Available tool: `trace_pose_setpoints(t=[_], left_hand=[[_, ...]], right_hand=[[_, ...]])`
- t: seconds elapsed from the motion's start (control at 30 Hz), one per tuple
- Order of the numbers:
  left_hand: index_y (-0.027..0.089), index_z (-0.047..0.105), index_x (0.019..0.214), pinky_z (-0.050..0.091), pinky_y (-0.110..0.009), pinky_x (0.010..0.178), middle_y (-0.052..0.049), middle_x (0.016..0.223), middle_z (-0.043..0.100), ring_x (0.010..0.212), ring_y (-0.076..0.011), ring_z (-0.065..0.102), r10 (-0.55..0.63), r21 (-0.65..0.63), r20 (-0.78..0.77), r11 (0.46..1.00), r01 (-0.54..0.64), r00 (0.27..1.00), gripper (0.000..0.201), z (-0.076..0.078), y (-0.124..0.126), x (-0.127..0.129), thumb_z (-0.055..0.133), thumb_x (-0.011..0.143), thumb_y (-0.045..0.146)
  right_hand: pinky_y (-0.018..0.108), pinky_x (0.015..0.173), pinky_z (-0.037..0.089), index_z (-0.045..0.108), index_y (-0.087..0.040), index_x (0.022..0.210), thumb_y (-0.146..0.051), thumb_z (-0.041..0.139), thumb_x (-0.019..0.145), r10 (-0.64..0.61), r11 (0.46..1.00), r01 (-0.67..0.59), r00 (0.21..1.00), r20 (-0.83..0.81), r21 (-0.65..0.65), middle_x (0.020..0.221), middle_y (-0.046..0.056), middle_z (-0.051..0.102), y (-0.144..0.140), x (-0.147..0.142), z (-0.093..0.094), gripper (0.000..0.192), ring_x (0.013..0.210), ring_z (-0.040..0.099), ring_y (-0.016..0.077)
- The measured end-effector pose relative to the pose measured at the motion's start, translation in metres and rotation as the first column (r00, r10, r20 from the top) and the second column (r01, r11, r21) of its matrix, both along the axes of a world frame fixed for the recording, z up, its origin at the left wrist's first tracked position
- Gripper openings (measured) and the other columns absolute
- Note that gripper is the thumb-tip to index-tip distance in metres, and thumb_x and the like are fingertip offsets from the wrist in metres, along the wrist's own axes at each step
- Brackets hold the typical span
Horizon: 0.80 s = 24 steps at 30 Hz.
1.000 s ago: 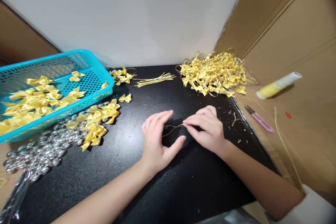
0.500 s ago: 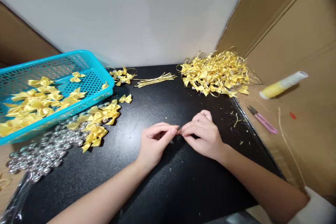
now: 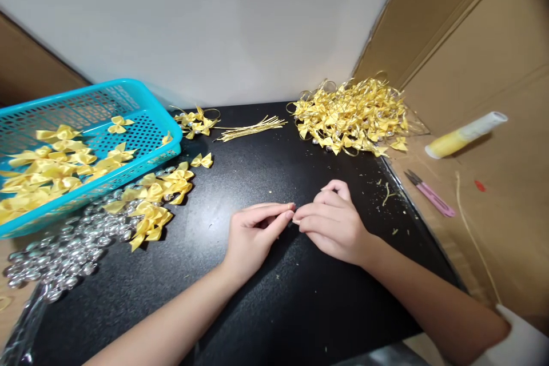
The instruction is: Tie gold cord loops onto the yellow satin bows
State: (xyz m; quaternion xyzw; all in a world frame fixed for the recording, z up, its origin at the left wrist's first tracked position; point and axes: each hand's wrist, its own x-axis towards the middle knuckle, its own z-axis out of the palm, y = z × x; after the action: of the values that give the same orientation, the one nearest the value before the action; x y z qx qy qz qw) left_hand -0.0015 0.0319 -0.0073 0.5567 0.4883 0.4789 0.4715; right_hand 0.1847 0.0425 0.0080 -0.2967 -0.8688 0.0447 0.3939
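My left hand and my right hand rest on the black mat, fingertips pinched together at the middle. Between them they pinch a thin gold cord; it is almost wholly hidden by the fingers. Loose yellow ribbon bows lie to the left of my left hand, beside a heap of silver beads. A bundle of cut gold cords lies at the back of the mat.
A turquoise basket with yellow bows stands at the left. A big pile of finished bows with cord loops sits at the back right. Pink snips and a yellow glue tube lie on cardboard at the right.
A second ago my left hand was spread open beside a visible cord loop. It has closed, and both hands' fingertips now meet and pinch the cord.
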Motion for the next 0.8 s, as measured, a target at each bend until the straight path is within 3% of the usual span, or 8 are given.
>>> trace_pose_setpoints(t=[0.13,0.4,0.5,0.63,0.8], left_hand=[[0.021,0.081,0.081,0.047,-0.018,0.048,-0.002,0.073,0.078,0.049,-0.008,0.058,-0.017,0.163,-0.151,0.986,0.042,0.988,0.01,0.0003,0.0017,-0.001,0.073,0.078,0.015],[0.018,0.079,0.082,0.048,-0.019,0.053,-0.003,0.075,0.077,0.055,-0.0094,0.062,-0.138,0.218,-0.234,0.957,0.19,0.962,0.009,-0.0013,-0.0011,0.0003,0.071,0.081,0.015],[0.017,0.078,0.08,0.044,-0.019,0.049,-0.002,0.068,0.074,0.051,-0.0083,0.057,-0.134,0.177,-0.22,0.969,0.174,0.966,0.007,-0.0011,-0.0012,-0.0004,0.07,0.08,0.016],[0.017,0.075,0.076,0.042,-0.02,0.05,-0.002,0.066,0.073,0.052,-0.0097,0.055,-0.078,0.086,-0.157,0.992,0.093,0.984,0.009,-0.0007,0.0011,-0.0015,0.069,0.08,0.02],[0.017,0.073,0.072,0.043,-0.023,0.053,-0.002,0.065,0.072,0.054,-0.011,0.055,-0.094,0.061,-0.126,0.993,0.102,0.988,0.011,0.0013,0.0022,-0.0015,0.068,0.08,0.023]], right_hand=[[0.037,0.079,0.035,0.057,-0.022,0.078,-0.007,0.058,0.088,-0.037,0.999,0.037,0.999,-0.018,0.031,0.087,-0.005,0.076,0.0007,0.0012,-0.0009,0.018,0.072,0.055,0.0127],[0.037,0.077,0.035,0.058,-0.022,0.079,-0.007,0.054,0.091,-0.046,0.999,0.045,0.998,-0.053,-0.015,0.085,-0.003,0.074,0.0023,-0.0007,-0.0008,0.02,0.071,0.055,0.0133],[0.036,0.078,0.039,0.059,-0.023,0.083,-0.009,0.06,0.089,-0.072,0.992,0.055,0.986,-0.149,-0.117,0.083,-0.003,0.074,0.0034,-0.0021,-0.0023,0.015,0.073,0.058,0.0142],[0.04,0.087,0.045,0.062,-0.023,0.093,-0.018,0.069,0.083,-0.163,0.94,0.097,0.97,-0.181,-0.327,0.104,0.005,0.071,0.0057,-0.0022,-0.0038,0.014,0.097,0.061,0.0211],[0.041,0.091,0.045,0.063,-0.023,0.091,-0.018,0.066,0.085,-0.091,0.879,0.025,0.989,-0.116,-0.475,0.108,0.005,0.068,0.0056,-0.0047,-0.0049,0.008,0.103,0.057,0.0216]])
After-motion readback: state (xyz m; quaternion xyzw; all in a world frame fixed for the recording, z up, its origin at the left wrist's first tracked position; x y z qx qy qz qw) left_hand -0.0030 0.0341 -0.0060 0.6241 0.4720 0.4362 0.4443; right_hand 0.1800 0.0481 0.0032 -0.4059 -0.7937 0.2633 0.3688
